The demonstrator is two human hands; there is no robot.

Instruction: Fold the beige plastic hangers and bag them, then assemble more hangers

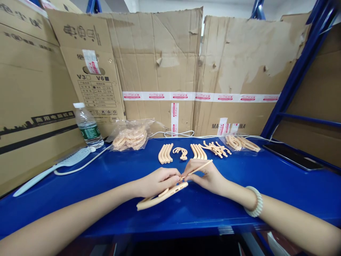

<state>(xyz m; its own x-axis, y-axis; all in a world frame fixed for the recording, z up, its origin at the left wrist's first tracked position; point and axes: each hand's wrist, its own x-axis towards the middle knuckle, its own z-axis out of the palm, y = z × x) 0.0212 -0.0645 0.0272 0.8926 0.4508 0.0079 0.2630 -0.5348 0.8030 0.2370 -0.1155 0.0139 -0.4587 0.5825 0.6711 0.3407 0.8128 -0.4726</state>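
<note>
So the left hand [161, 181] is closed around a curved cream piece [157, 202], which hangs just below its fingers and slants up toward the other hand. The right hand [206, 176] has a narrow pinch on a thin cream strip [204, 166], one end poking up past its fingers, the other down by the left fingertips; can't tell if the two parts actually touch in there. My guess is it's all moulded plastic: light, pretty stiff, a bit slick on the smooth faces. I'd hold the curved one around the middle of its body, and pinch the strip near its lower end, since something that slim could probably bend or snap if you lean on the far tip. Looks-wise, the curved piece is matte and chunky, a shallow bow with small slots along the edge near its right end; the strip is plain and skinny. Straight beyond the hands there's a neat row of curved arms [165, 154], and past the right hand a messy pile of small parts [217, 148].
</note>
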